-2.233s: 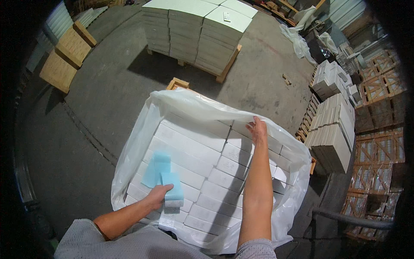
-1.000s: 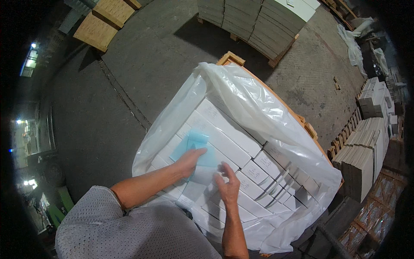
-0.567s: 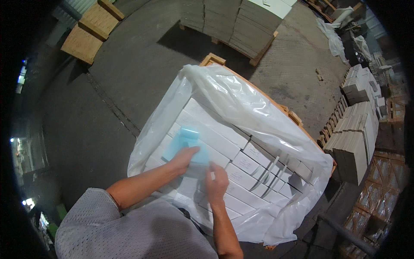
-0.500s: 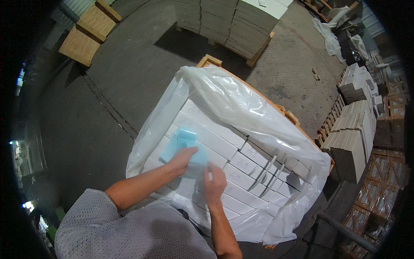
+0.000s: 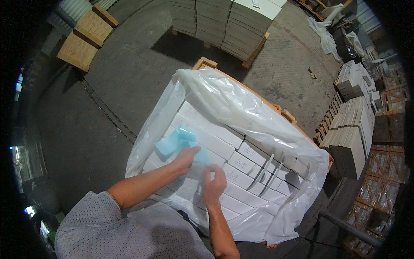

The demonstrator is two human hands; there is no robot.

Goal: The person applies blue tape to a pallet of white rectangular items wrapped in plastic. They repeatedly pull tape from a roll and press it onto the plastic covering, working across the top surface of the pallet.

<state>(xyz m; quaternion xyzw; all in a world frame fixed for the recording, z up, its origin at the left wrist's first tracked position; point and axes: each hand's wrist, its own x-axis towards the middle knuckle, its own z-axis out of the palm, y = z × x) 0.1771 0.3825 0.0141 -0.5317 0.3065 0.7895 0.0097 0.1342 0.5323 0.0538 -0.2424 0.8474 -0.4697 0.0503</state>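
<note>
A limp piece of light-blue, see-through film [image 5: 169,145] with a curled, shiny upper end hangs over the white boxes. My left hand [image 5: 185,159] is closed on it, thumb pointing right. Just to the right, my right hand [image 5: 214,183] has its fingers bent into a pinch near the film's lower right edge. A paler, clear part seems to stretch between the two hands, but what the right fingertips grip is too small to make out. Beneath lie rows of long white boxes [image 5: 208,124], some with writing on them. Curved pale strips [image 5: 268,168] stand up among the boxes at right.
Crumpled clear plastic sheeting [image 5: 233,98] surrounds the boxes, inside a wooden crate edge [image 5: 288,115]. Beyond stands a pallet stack of grey-white boxes [image 5: 224,26]. More stacks [image 5: 347,134] line the right side, near a dark metal bar [image 5: 349,228]. A wooden panel [image 5: 88,39] lies far left.
The blue film's left end has flared out and dropped to the left, and now looks more folded. Both hands stay almost in place. The whole view has shifted slightly.
</note>
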